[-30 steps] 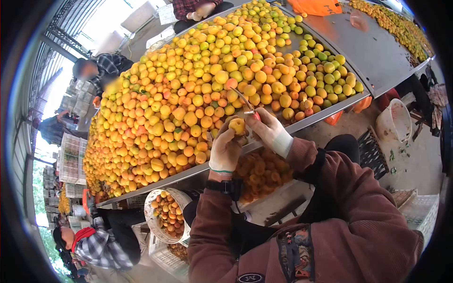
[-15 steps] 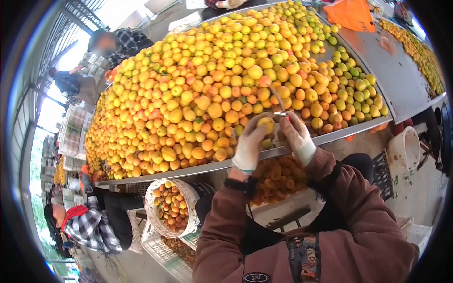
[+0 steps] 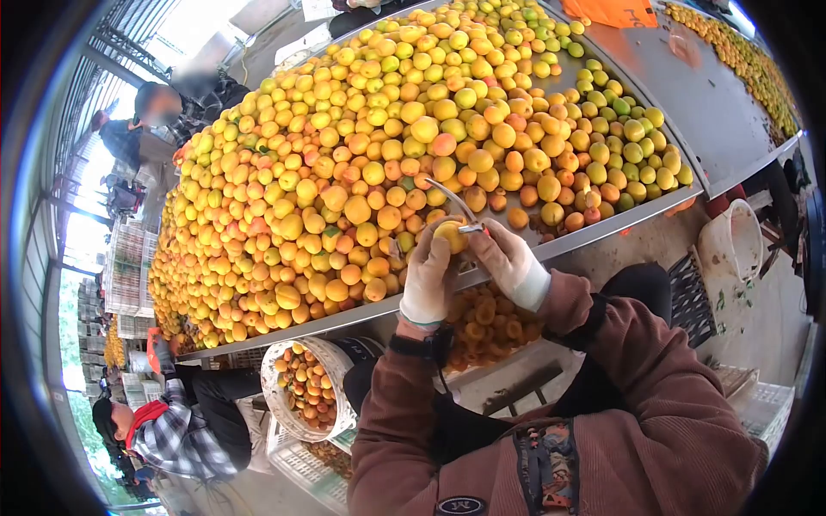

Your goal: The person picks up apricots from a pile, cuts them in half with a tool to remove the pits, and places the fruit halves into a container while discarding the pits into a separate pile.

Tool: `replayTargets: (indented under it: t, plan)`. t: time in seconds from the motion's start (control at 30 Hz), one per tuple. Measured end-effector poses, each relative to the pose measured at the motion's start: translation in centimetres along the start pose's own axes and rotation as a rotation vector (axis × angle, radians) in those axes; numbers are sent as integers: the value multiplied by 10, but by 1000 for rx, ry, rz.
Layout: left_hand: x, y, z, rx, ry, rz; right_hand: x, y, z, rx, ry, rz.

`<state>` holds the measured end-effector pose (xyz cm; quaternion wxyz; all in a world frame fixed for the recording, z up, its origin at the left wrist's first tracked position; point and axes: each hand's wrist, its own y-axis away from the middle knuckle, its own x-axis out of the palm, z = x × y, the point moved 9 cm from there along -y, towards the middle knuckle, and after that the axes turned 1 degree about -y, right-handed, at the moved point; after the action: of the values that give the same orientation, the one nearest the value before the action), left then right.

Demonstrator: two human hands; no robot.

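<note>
My left hand (image 3: 426,279), in a white glove, grips a yellow apricot (image 3: 449,236) between thumb and fingers. A knife with a thin curved blade (image 3: 453,199) is in my gloved right hand (image 3: 516,265); its handle is mostly covered by the fingers. The metal base of the blade sits right at the apricot's side, while the tip points up and left over the fruit pile. Both hands are close together above the near edge of the metal table (image 3: 594,238). Behind them spreads a large heap of apricots (image 3: 327,189). Beneath my wrists lie opened apricot pieces (image 3: 483,334).
To my left stands a white bucket (image 3: 274,404) of darker apricots, over a plastic crate (image 3: 297,460). A person in a checked shirt (image 3: 185,443) sits beyond it. At right are another white bucket (image 3: 712,249), an orange bag (image 3: 615,10) and a second table (image 3: 680,112).
The view has shifted, and both hands appear further left and slightly lower. The knife's base has come against the apricot, and the hands are closer together. Both grips stay closed.
</note>
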<state>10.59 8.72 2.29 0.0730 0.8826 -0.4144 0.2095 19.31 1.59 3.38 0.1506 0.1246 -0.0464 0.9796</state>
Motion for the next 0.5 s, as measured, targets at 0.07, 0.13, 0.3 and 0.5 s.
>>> replayTargets:
  t: [0.07, 0.13, 0.3, 0.5]
  plan:
    - [1, 1, -3, 8, -70, -35, -6, 1, -12, -6, 132, -89]
    - [-11, 1, -3, 7, -198, -135, -3, -1, -21, -28, 107, -116]
    - [-19, 0, -4, -27, -370, -126, -4, -6, -47, 7, 106, -147]
    - [-15, 0, -25, 47, -638, -172, -16, -14, -40, -89, 276, -189]
